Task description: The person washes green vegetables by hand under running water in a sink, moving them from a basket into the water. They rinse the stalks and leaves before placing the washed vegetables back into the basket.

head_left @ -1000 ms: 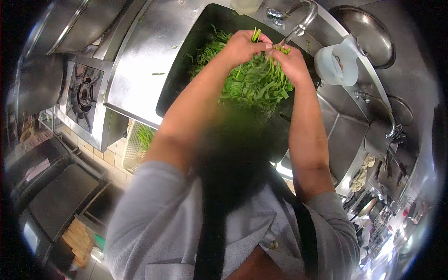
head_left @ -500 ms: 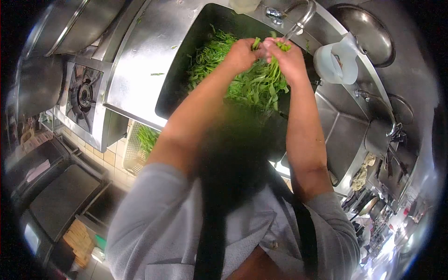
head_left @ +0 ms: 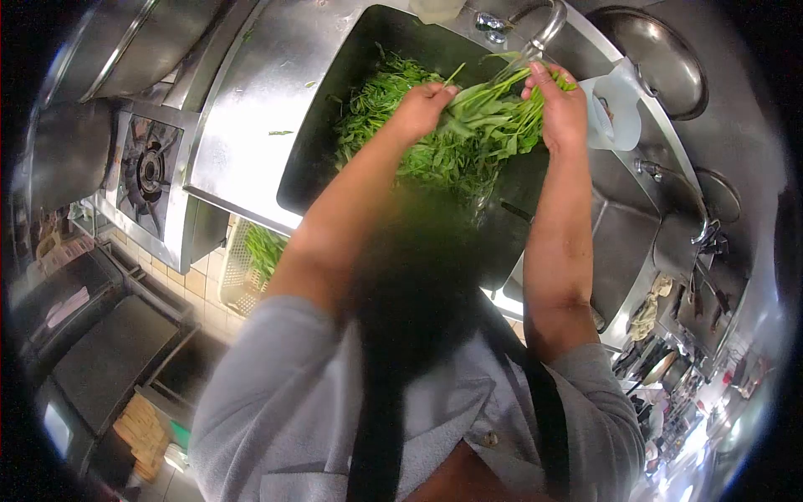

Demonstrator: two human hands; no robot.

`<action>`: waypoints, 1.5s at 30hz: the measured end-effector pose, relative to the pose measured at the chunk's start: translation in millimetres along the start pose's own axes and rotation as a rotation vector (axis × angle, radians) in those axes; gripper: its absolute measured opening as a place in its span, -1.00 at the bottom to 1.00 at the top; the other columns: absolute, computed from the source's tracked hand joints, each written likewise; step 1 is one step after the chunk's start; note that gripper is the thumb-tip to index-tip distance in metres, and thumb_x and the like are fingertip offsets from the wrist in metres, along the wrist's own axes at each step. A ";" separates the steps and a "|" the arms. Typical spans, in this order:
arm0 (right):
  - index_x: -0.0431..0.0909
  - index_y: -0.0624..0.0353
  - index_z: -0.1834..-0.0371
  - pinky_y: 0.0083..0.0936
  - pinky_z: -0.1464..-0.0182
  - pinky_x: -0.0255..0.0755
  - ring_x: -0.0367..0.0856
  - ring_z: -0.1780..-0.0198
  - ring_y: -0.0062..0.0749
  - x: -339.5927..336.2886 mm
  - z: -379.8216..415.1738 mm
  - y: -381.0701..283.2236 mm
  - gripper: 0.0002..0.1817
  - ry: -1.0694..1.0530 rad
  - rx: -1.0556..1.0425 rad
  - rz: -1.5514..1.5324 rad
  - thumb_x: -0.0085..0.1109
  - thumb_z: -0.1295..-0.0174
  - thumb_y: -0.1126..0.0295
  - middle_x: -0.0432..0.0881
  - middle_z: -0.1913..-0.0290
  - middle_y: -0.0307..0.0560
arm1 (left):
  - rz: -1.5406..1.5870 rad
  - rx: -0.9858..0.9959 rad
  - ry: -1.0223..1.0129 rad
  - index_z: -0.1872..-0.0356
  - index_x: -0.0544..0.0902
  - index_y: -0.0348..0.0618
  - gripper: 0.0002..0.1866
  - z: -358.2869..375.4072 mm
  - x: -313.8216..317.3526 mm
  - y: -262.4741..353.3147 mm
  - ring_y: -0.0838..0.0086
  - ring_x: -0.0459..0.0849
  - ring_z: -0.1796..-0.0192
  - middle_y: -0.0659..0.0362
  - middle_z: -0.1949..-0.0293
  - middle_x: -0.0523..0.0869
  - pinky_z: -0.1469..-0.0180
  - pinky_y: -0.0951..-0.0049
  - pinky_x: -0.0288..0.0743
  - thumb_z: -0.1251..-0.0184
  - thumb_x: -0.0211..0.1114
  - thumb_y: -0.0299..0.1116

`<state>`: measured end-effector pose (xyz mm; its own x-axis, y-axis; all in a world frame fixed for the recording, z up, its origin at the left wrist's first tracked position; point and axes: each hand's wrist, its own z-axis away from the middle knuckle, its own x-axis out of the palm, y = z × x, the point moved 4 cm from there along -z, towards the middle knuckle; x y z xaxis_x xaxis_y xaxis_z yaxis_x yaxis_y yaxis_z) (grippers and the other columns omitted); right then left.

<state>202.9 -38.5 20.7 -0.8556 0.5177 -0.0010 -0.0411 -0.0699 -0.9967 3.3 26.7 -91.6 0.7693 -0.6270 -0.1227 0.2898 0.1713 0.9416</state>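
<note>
Over a dark sink (head_left: 305, 167), my right hand (head_left: 562, 110) is closed around a bunch of long-stemmed leafy greens (head_left: 510, 117), which look like water spinach. Their stems and leaves stretch leftward toward my left hand (head_left: 425, 110). That hand is pinched on some of the greens, and a thin stem sticks up beside its fingertips. Below both hands, a heap of loose greens (head_left: 376, 105) lies in the sink. The metal faucet (head_left: 548, 33) is just beyond my right hand, with water seeming to run near the stems.
A translucent plastic pitcher (head_left: 623, 113) stands right of my right hand, near a round metal lid or pan (head_left: 661, 63). Another sink basin (head_left: 631, 238) is at the right. At left are a steel counter (head_left: 251, 109), a gas burner (head_left: 152, 171) and a basket (head_left: 238, 272) with more greens.
My hands, close together before, have moved apart. The right hand has gone right with its bunch, and the greens now stretch between the two hands.
</note>
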 end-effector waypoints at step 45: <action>0.60 0.30 -0.02 -0.71 0.44 0.37 0.55 0.34 -0.63 -91.9 130.7 140.6 -0.72 -0.192 0.371 0.482 0.09 -0.35 0.38 0.65 0.22 -0.19 | -0.061 -0.646 1.144 0.16 0.68 -0.37 -0.53 451.3 -235.2 -153.7 0.27 0.74 0.28 -0.05 0.28 0.75 0.17 0.28 0.60 0.03 0.46 -0.19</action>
<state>208.3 -207.3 -108.7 -0.8987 0.1945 -0.3930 0.2248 -0.5653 -0.7937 -479.1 -195.1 -65.9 0.6969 0.2926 -0.6548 0.3138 0.6965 0.6452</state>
